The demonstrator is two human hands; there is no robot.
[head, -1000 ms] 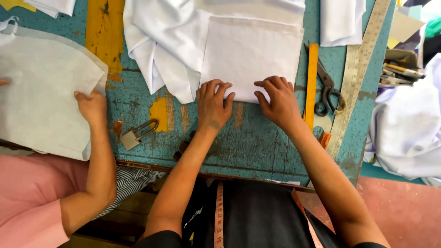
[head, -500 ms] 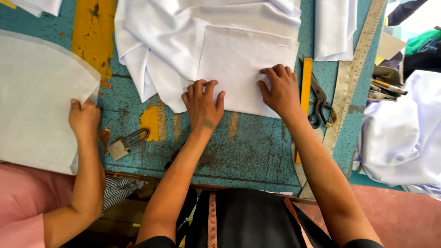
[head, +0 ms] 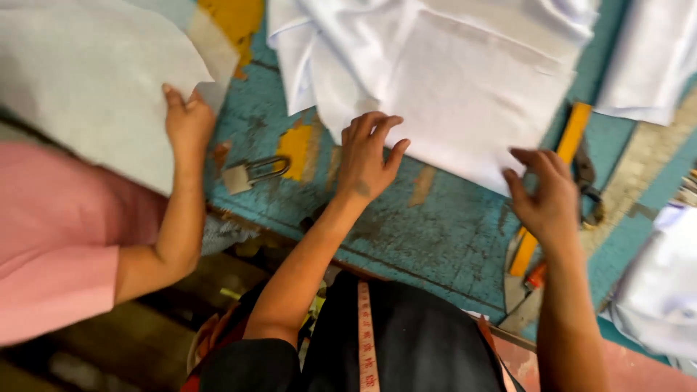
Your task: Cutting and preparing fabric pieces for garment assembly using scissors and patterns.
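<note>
Left hand (head: pixel 367 160) flat, fingers spread on white fabric (head: pixel 472 94), right hand (head: pixel 548 199) released beside it, mid-bench (head: pixel 435 232), co-worker's hand (head: pixel 187 123) on grey cloth (head: pixel 87 80) near left edge.

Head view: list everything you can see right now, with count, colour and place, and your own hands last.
Flat fabric piece: one, white, top centre, on a heap of white cloth.
Paper pattern: one, pale grey, top left.
Table: one, worn teal with yellow patches.
Padlock: one, metal, left of centre on the table.
Ruler: one, orange-yellow, right of the flat fabric piece.
Scissors: one pair, dark, beside the ruler.
Tape measure: one, orange, hanging bottom centre.
Co-worker's hand: one, on the paper pattern; pink sleeve.
Left hand: fingers on the fabric's lower edge.
Right hand: at the fabric's lower right corner, fingers curled.
</note>
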